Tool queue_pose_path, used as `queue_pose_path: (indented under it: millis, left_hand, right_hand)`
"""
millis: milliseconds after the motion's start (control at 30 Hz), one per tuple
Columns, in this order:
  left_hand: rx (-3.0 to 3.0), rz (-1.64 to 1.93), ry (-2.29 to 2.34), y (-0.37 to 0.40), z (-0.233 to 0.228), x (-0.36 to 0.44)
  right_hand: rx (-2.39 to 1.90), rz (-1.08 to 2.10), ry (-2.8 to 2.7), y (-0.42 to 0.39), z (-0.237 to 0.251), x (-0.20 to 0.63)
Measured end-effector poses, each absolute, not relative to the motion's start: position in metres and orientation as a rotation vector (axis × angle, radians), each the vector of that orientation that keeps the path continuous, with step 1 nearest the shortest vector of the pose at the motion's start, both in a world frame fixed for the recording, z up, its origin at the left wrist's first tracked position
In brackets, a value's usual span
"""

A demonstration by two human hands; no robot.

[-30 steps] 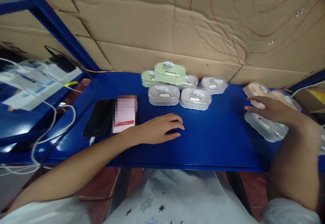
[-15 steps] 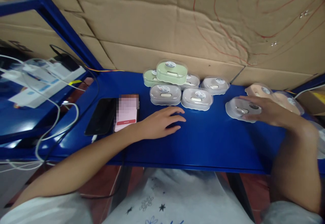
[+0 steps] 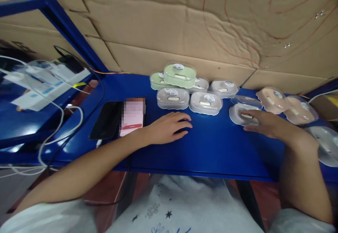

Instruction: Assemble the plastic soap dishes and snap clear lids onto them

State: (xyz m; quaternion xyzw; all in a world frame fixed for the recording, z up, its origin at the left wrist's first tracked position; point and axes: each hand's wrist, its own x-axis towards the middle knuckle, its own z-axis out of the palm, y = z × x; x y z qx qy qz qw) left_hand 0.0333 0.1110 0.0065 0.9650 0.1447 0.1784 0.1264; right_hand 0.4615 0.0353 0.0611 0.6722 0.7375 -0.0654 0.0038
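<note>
Head view. Blue desk (image 3: 216, 148), cardboard wall along its far edge.

Left hand (image 3: 169, 129) lies palm down mid-desk, fingers loosely spread, holding nothing; a dark patch shows under the fingertips, cannot tell what it is.

Right hand (image 3: 266, 125) is palm down toward the right side of the desk, fingers stretched flat, their tips resting on a clear-lidded case (image 3: 241, 115) with a white insert. Not gripped, only touched from above. This case sits apart, between the far-edge group and the pink ones.

Count of cases:
- Green cases (image 3: 179, 75): two, one stacked on top, at the far edge.
- White cases (image 3: 173, 98): four grouped round the green ones, touching or just beside each other.
- Pink cases (image 3: 273, 100): two, side by side near the far right corner.
- One more clear case (image 3: 326, 148) at the right edge, partly cut off.

Two phones (image 3: 105, 120) lie side by side left of the left hand, one dark, one lit.
</note>
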Motion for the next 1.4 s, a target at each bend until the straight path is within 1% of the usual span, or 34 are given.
queue_pose_path:
  millis: [100,267,300,433,633,700,800,833,900,967,1067,1200,1233,1300,1400]
  left_hand:
    - [2.831,0.516,0.403,0.111,0.006,0.033]
    - [2.851,0.526,0.377,0.111,0.005,0.034]
    - [2.852,0.524,0.374,0.111,0.005,0.034]
    - [2.85,0.496,0.363,0.112,0.005,0.034]
    - [2.818,0.493,0.355,0.11,0.006,0.034]
    - [2.813,0.498,0.347,0.11,0.006,0.034]
    - [2.825,0.482,0.349,0.109,0.006,0.034]
    - [2.835,0.472,0.35,0.109,0.006,0.034]
    - [2.849,0.455,0.353,0.109,0.007,0.035]
    - [2.844,0.453,0.358,0.108,0.007,0.035]
    - [2.83,0.454,0.363,0.108,0.007,0.035]
    - [2.836,0.451,0.369,0.108,0.007,0.035]
    - [2.84,0.447,0.37,0.108,0.007,0.035]
    - [2.848,0.44,0.366,0.108,0.007,0.034]
    - [2.86,0.434,0.366,0.108,0.006,0.034]
  right_hand:
    - [2.104,-0.228,2.19,0.035,0.059,0.458]
    - [2.103,-0.386,2.312,0.025,0.082,0.45]
    - [2.114,-0.35,2.355,0.023,0.086,0.448]
    - [2.116,-0.047,2.562,0.018,0.092,0.439]
    - [2.198,0.159,2.678,0.017,0.102,0.427]
    - [2.281,0.169,2.692,0.014,0.106,0.429]
    - [2.474,0.077,2.692,0.012,0.107,0.436]
    - [2.538,0.1,2.671,0.014,0.106,0.439]
    - [2.592,0.247,2.593,0.021,0.101,0.447]
    - [2.532,0.384,2.516,0.033,0.094,0.457]
    - [2.384,0.454,2.476,0.05,0.083,0.469]
    - [2.327,0.587,2.549,0.064,0.067,0.454]
    - [2.281,0.557,2.642,0.065,0.062,0.443]
    - [2.113,0.388,2.85,0.067,0.051,0.416]
    - [1.879,0.135,2.972,0.069,0.036,0.381]
